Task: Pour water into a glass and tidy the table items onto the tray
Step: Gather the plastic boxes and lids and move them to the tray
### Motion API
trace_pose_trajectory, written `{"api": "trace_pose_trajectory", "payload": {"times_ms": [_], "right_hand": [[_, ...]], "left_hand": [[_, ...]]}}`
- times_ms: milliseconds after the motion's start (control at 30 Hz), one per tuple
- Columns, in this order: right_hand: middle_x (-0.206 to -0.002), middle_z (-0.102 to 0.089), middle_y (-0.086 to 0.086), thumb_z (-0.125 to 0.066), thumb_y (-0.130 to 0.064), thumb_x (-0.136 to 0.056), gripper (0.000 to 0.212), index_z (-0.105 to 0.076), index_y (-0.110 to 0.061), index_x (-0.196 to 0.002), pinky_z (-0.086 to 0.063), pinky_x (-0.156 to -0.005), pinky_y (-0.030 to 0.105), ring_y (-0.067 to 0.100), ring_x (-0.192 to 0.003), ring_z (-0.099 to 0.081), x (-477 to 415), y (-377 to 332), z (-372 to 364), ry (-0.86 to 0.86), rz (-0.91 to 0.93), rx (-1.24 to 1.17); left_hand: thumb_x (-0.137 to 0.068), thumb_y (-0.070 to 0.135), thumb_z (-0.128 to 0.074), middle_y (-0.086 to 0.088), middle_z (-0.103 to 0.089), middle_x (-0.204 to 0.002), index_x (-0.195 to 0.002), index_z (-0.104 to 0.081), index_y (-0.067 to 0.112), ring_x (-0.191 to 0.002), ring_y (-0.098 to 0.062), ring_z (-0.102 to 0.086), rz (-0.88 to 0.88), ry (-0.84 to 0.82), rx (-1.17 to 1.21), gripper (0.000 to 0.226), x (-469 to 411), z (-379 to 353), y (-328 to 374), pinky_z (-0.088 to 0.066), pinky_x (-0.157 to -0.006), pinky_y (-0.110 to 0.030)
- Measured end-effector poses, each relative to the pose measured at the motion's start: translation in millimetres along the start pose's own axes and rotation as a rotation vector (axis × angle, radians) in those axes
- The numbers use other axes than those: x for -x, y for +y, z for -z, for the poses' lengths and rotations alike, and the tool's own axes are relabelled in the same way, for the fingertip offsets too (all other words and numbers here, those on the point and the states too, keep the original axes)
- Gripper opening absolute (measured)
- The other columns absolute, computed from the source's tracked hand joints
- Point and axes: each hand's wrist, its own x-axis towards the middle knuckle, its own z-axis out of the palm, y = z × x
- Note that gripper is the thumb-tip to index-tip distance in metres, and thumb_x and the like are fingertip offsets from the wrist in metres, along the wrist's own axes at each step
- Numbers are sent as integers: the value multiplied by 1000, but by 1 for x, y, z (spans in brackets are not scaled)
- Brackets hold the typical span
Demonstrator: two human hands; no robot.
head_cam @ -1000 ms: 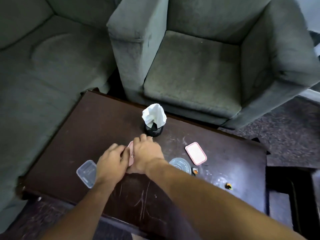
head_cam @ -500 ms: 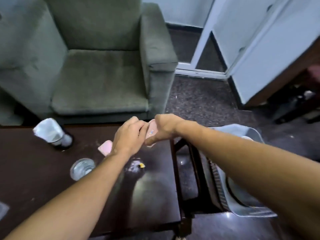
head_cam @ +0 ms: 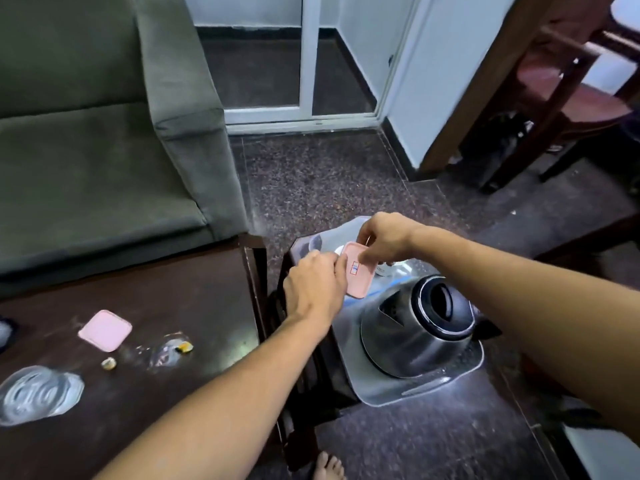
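Both hands hold a pink-lidded small box [head_cam: 360,273] over the far end of the silver tray [head_cam: 415,386]. My left hand [head_cam: 315,285] grips its near left side; my right hand [head_cam: 386,239] pinches its far edge from above. A steel kettle [head_cam: 419,327] with a black lid stands on the tray just right of the box. On the dark table [head_cam: 194,299] lie a second pink lid [head_cam: 105,330], a clear glass [head_cam: 38,393] seen blurred at the left, and two small yellow-black bits [head_cam: 183,347].
The tray rests on a low dark stand right of the table. A green armchair [head_cam: 104,150] stands behind the table. Speckled floor, a white door frame [head_cam: 308,64] and a wooden chair [head_cam: 568,98] lie beyond. A bare foot [head_cam: 327,467] shows below.
Both hands carried the pink box from the middle of the table rightward, past the table's edge, to above the tray. The view swung right with them.
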Motion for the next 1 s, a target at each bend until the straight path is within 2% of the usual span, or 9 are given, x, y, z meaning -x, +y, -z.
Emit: {"api": "trace_pose_trajectory", "payload": {"times_ms": [167, 267, 333, 467, 567, 700, 833, 900, 1000], "right_hand": [[-99, -75, 3, -70, -16, -86, 21, -72, -19, -106, -58, -71, 31, 23, -75, -71, -11, 18, -22, -78, 75, 64], [-97, -78, 3, -71, -20, -87, 22, -71, -19, -108, -49, -57, 23, 13, -57, -66, -20, 11, -33, -149, 120, 163], [-95, -78, 4, -72, -21, -87, 21, -70, -20, -108, -44, -54, 22, 10, -55, -64, -28, 6, -39, -191, 140, 212], [-99, -77, 5, -72, -20, -86, 25, -72, -18, -110, -51, -67, 24, 19, -77, -71, -40, -7, -50, -242, 190, 279], [-100, -75, 7, -71, -20, -85, 22, -73, -13, -106, -49, -72, 26, 27, -92, -70, -44, -10, -58, -246, 231, 360], [-71, -70, 1, -74, -23, -86, 22, -74, -9, -104, -52, -70, 24, 21, -70, -66, -48, 1, -54, -309, 113, 334], [-80, -70, 3, -75, -30, -87, 25, -77, -10, -101, -43, -54, 21, 18, -64, -61, -52, 16, -48, -285, 1, 289], [-74, -71, 3, -74, -27, -89, 24, -78, -6, -101, -51, -59, 21, 15, -57, -62, -57, 22, -51, -305, -57, 218], [-68, -70, -2, -70, -25, -93, 22, -77, -4, -98, -56, -63, 25, 18, -66, -68, -63, 27, -59, -353, -96, 156]], "left_hand": [[-98, 50, -43, -10, -73, -95, -94, -70, 20, -88, -40, -68, 70, -13, -44, 41, 22, -23, 8, -51, -70, -39], [-96, 51, -45, -11, -73, -93, -96, -70, 22, -89, -40, -69, 138, -38, -60, 38, 28, -31, 0, -52, -73, -39], [-96, 49, -45, -11, -73, -92, -94, -70, 21, -89, -39, -69, 153, -61, -87, 37, 31, -36, -6, -51, -72, -38], [-96, 48, -45, -11, -72, -96, -102, -67, 19, -92, -38, -68, 185, -94, -92, 36, 37, -43, -14, -51, -74, -39], [-97, 42, -46, -11, -72, -98, -106, -61, 21, -93, -38, -68, 105, -98, -113, 27, 37, -45, -16, -48, -71, -38], [-98, 44, -44, -5, -68, -108, -108, -61, 21, -93, -34, -69, -57, -141, -253, 31, 32, -46, -11, -45, -69, -36], [-85, 63, -54, -6, -61, -113, -117, -58, 17, -95, -33, -68, -119, -212, -320, 57, 23, -48, -4, -40, -67, -35], [-82, 62, -58, -6, -61, -114, -118, -57, 16, -96, -32, -68, -159, -229, -369, 59, 15, -52, -4, -38, -65, -35], [-82, 50, -63, -7, -62, -113, -119, -58, 15, -95, -30, -69, -221, -253, -448, 51, 4, -53, -4, -35, -64, -33]]}}
